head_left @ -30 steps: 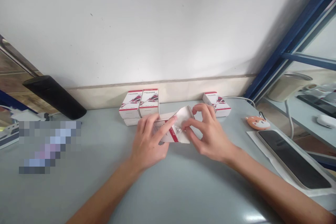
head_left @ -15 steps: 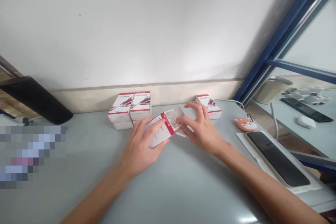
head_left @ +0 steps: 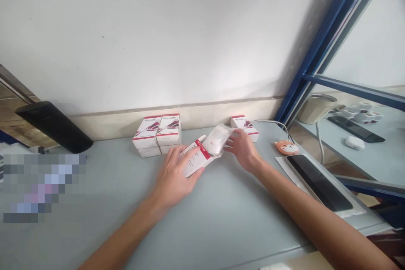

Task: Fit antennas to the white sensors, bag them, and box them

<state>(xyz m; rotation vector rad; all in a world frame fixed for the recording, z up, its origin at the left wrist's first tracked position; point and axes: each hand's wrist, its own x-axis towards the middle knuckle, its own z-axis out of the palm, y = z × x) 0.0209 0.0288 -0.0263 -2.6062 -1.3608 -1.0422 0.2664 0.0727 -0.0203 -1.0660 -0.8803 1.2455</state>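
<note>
My left hand [head_left: 174,174] is wrapped round a white and red detector box [head_left: 196,162], which lies tilted on the table with its open end to the upper right. A white detector in a clear plastic bag [head_left: 217,140] sticks out of that end, its lower part hidden in the box. At the bag's far right end, the fingers of my right hand [head_left: 245,150] grip the plastic; the fingertips are partly hidden. Behind my left hand stand stacked detector boxes [head_left: 157,135] against the wall. Another detector box [head_left: 249,128] is just behind my right hand.
On the right lie an orange animal-face case [head_left: 286,147] and a dark-screened phone-like device [head_left: 319,183] on a white sheet. A black long object [head_left: 57,126] leans at the left. A blue-framed glass pane [head_left: 348,84] borders the table's right side.
The bagged detector has come out of the box toward the upper right, with my right hand at its end. My left hand keeps hold of the box. The camera view has shifted slightly.
</note>
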